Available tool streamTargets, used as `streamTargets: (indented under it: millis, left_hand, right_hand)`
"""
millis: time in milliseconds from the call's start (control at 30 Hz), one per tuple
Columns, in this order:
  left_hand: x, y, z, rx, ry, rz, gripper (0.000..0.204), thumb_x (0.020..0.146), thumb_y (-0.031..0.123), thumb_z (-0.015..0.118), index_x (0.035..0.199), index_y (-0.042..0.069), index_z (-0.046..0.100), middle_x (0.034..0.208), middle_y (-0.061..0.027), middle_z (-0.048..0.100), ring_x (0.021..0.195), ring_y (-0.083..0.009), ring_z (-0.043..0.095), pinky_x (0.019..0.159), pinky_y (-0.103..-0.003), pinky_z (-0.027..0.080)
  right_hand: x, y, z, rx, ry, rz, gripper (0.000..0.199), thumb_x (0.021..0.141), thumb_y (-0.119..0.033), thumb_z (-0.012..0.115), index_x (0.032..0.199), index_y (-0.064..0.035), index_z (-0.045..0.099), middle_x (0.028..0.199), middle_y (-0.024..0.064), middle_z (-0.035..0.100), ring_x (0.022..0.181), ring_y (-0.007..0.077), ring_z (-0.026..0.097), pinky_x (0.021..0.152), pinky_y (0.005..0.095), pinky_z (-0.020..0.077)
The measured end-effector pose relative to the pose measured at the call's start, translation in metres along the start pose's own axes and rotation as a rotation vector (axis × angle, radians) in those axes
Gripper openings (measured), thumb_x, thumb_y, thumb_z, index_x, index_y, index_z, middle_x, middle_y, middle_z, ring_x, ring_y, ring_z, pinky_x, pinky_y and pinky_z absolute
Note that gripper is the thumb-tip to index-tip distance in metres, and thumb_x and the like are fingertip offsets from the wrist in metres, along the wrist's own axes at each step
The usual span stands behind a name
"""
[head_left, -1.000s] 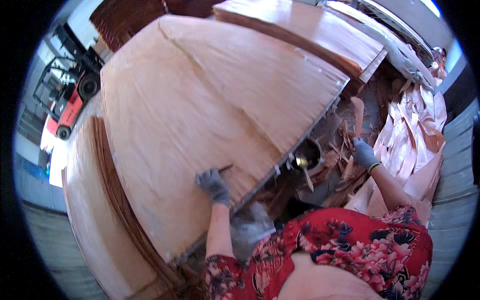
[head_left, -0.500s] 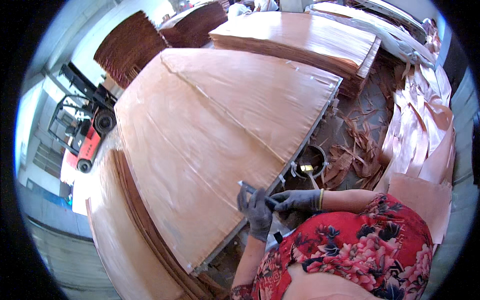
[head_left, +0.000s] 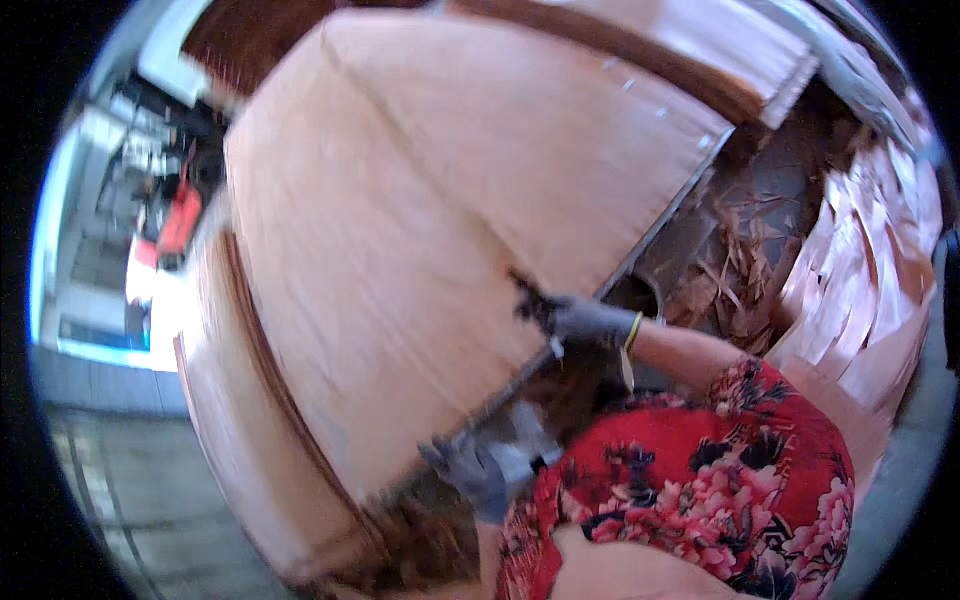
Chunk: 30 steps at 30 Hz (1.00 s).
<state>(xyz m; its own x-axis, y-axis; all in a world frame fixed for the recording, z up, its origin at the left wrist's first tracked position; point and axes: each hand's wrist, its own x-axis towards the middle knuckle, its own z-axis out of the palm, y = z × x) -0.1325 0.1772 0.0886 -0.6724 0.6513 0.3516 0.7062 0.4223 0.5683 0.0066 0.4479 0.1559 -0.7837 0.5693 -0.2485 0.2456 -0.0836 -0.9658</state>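
frame is motion-blurred, so the small dark tool (head_left: 527,297) in the gloved right hand (head_left: 585,320) cannot be identified; fingers are closed around it at the near edge of the top veneer sheet (head_left: 430,200). the sheet is thin, pale, grainy wood, long axis running from lower left to upper right. left hand (head_left: 470,470), gloved, sits below the stack edge; grip unclear.

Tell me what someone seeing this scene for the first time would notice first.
The big stack of pale wood veneer sheets fills the middle and upper left of the view. At its near edge the gloved right hand rests on the top sheet with something small and dark at its fingertips, while the gloved left hand is lower, at the stack's front edge. Torn veneer scraps litter the dark floor on the right, and a red machine stands blurred at far left.
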Motion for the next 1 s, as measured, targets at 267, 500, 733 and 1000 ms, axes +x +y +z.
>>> streamTargets:
  millis: [267,500,733,1000]
  left_hand:
    - [-0.036,-0.084,-0.020,-0.070,0.001,-0.299,0.043,0.078,0.013,0.056,0.113,-0.009,0.047,0.120,-0.0266,0.045,0.113,-0.0407,0.042,0.095,-0.042,0.033]
    - [-0.044,-0.167,0.007,0.115,0.206,-0.383,0.063,0.074,0.014,0.060,0.126,-0.007,0.031,0.125,-0.0322,0.036,0.115,-0.0420,0.037,0.095,-0.044,0.031]
    - [-0.046,-0.212,0.021,0.154,0.370,-0.546,0.085,0.073,0.021,0.062,0.133,-0.007,0.009,0.131,-0.0324,0.025,0.129,-0.0414,0.012,0.101,-0.044,0.023]
    - [-0.024,-0.206,0.029,-0.010,0.283,-0.563,0.083,0.077,0.024,0.059,0.132,-0.010,0.006,0.123,-0.0255,0.042,0.127,-0.0432,0.016,0.102,-0.044,0.019]
  right_hand:
    - [0.029,0.032,0.019,-1.421,0.414,0.028,0.046,0.079,-0.011,0.048,0.124,-0.0170,0.039,0.107,0.0191,0.050,0.081,0.0369,0.057,0.066,0.0434,0.0460]
    - [0.049,0.060,0.010,-1.436,0.415,-0.023,0.033,0.082,-0.018,0.045,0.111,-0.0033,0.044,0.086,0.0232,0.056,0.078,0.0436,0.055,0.065,0.0488,0.0428]
    - [-0.038,0.089,-0.016,-0.392,0.302,0.262,0.020,0.085,-0.026,0.054,0.090,-0.0072,0.057,0.069,-0.0017,0.053,0.057,0.0093,0.048,0.050,0.0235,0.0384]
    - [-0.107,0.095,0.006,0.099,0.364,0.575,0.025,0.087,-0.030,0.052,0.100,-0.0078,0.054,0.072,-0.0008,0.051,0.063,0.0116,0.051,0.056,0.0280,0.0465]
